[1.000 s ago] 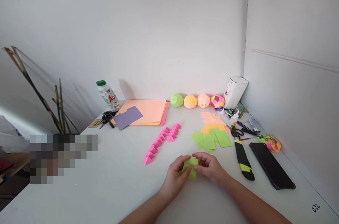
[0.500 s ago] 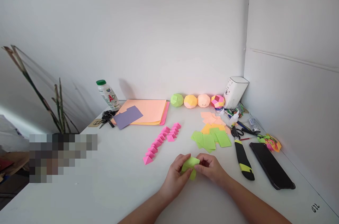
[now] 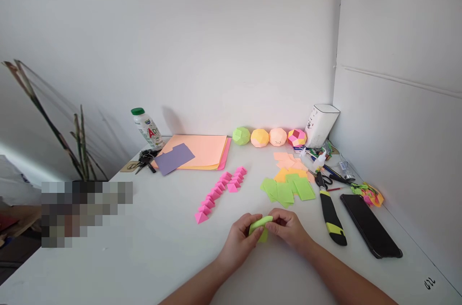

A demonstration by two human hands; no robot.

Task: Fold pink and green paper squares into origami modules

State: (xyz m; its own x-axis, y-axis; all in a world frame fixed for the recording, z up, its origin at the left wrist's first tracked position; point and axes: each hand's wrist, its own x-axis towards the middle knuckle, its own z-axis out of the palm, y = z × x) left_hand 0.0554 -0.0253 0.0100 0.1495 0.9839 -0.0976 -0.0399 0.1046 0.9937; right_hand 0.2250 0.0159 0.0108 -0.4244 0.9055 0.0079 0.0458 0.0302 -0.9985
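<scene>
Between both hands is a green piece of paper [image 3: 261, 222], bent over at its top edge. My left hand [image 3: 238, 240] pinches its left side, thumb in front and fingers behind. On the other side my right hand [image 3: 288, 229] grips the right edge between thumb and fingers. Just beyond the hands lie loose green paper pieces [image 3: 285, 192], overlapping orange pieces [image 3: 280, 175] and peach pieces [image 3: 287, 160]. To the left, folded pink paper units [image 3: 214, 193] stand in two slanting rows.
A utility knife [image 3: 332, 218], scissors [image 3: 324, 180] and a phone [image 3: 370, 224] lie on the right. Four-coloured paper balls, including a green one [image 3: 241, 136], line the wall. Further left are paper sheets [image 3: 205, 146], a purple card [image 3: 175, 158], keys [image 3: 146, 159] and a bottle [image 3: 147, 129].
The green paper's upper part has curled over toward me, so less of its flat face shows. My left fingers have dipped slightly; the right hand has hardly moved.
</scene>
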